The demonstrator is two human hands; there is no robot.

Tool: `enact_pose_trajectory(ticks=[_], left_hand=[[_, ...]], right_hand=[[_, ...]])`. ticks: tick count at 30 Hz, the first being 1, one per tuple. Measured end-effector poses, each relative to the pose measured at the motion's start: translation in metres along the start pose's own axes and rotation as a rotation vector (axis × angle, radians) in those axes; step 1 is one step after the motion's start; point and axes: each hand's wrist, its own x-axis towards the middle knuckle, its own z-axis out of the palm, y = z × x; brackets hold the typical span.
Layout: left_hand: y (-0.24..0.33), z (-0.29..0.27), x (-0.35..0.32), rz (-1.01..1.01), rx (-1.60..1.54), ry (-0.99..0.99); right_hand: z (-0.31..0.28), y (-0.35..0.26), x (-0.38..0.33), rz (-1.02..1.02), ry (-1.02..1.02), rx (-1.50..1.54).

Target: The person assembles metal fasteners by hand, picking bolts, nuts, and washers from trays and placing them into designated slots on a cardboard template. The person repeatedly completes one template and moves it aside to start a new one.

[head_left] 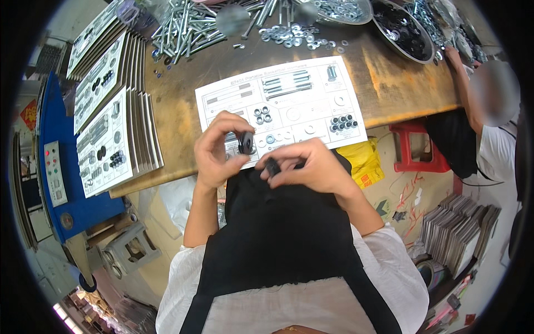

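Observation:
My left hand [210,153] pinches black ring-shaped washers [245,143] between thumb and fingers, over the near edge of a white printed card [317,100]. Just to its right, my right hand [311,160] has its fingers curled round a small black piece [272,166]; motion blurs it, so its exact kind is unclear. Fixed to the card are long silver bolts [287,84], silver nuts [262,115] and several small black-and-silver nuts [344,123]. The hands hide part of the card's lower left.
Stacked filled cards [105,139] stand on the table's left. Loose bolts [189,28], silver washers [292,36] and a bowl of black parts [403,33] lie at the back. At right sit another person's arm [466,92] and a red stool [417,147]. A blue machine [53,139] stands left.

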Motion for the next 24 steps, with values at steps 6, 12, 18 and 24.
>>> enact_pose_trajectory(ticks=[6,12,18,24], left_hand=[[-0.032,0.048,0.047,-0.004,0.767,-0.426],[-0.077,0.07,0.075,0.165,1.105,-0.589],[-0.07,0.062,0.077,0.054,0.996,-0.618],[-0.009,0.012,0.065,0.008,0.155,-0.373]], right_hand=[[0.016,0.022,0.003,-0.04,-0.224,-0.064],[0.009,0.011,-0.004,-0.028,-0.172,-0.074],[-0.006,0.02,-0.007,-0.017,-0.04,0.051],[-0.014,0.008,-0.009,-0.122,0.182,0.166]])
